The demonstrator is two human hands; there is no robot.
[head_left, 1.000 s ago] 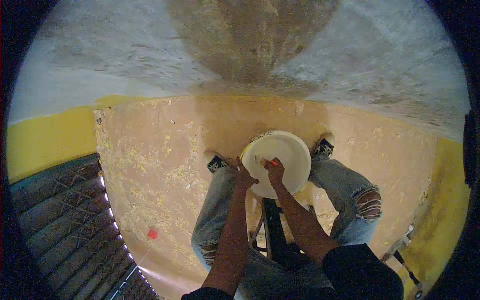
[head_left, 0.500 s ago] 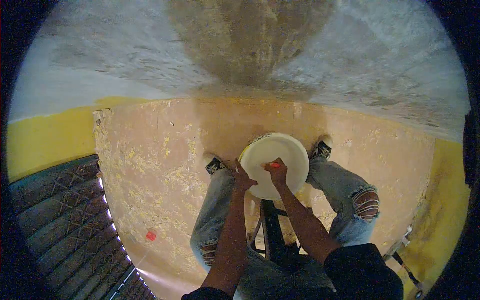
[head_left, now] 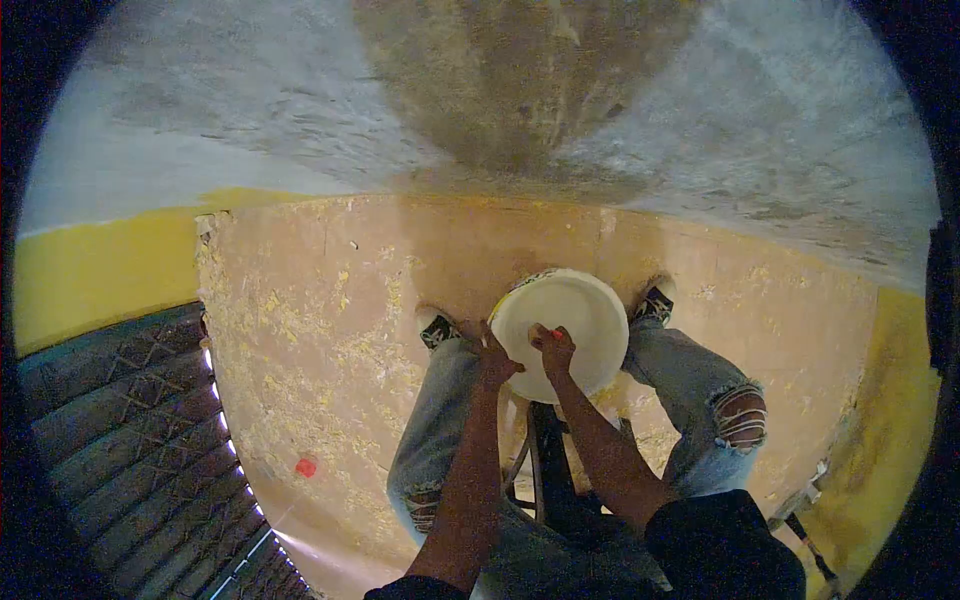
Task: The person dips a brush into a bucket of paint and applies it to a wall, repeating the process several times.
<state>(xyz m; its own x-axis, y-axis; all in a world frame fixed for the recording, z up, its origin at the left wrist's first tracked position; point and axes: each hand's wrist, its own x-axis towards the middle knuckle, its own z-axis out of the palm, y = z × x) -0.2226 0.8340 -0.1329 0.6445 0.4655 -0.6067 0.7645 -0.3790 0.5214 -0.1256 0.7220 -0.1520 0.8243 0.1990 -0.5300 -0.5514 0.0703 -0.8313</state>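
A round white bucket (head_left: 598, 345) stands between my knees, its inside pale. My left hand (head_left: 496, 362) grips the bucket's left rim, thumb over the inner side and fingers outside. Over the bucket's opening, my right hand (head_left: 557, 355) is closed around a small red-handled tool (head_left: 557, 335). A tan part shows to its left and looks like brush bristles, though blur hides the details.
Below the bucket is a dark stool or stand frame (head_left: 548, 460). A red scrap (head_left: 306, 467) lies on the worn, flaking floor (head_left: 310, 330). A grey wall (head_left: 250, 110) rises ahead; a dark slatted shutter (head_left: 120, 440) is at left. A long-handled tool (head_left: 808, 540) lies at right.
The view has shifted slightly, so the bucket and floor appear a little further right. My right hand has moved slightly within the bucket opening, while my left hand keeps its hold on the rim.
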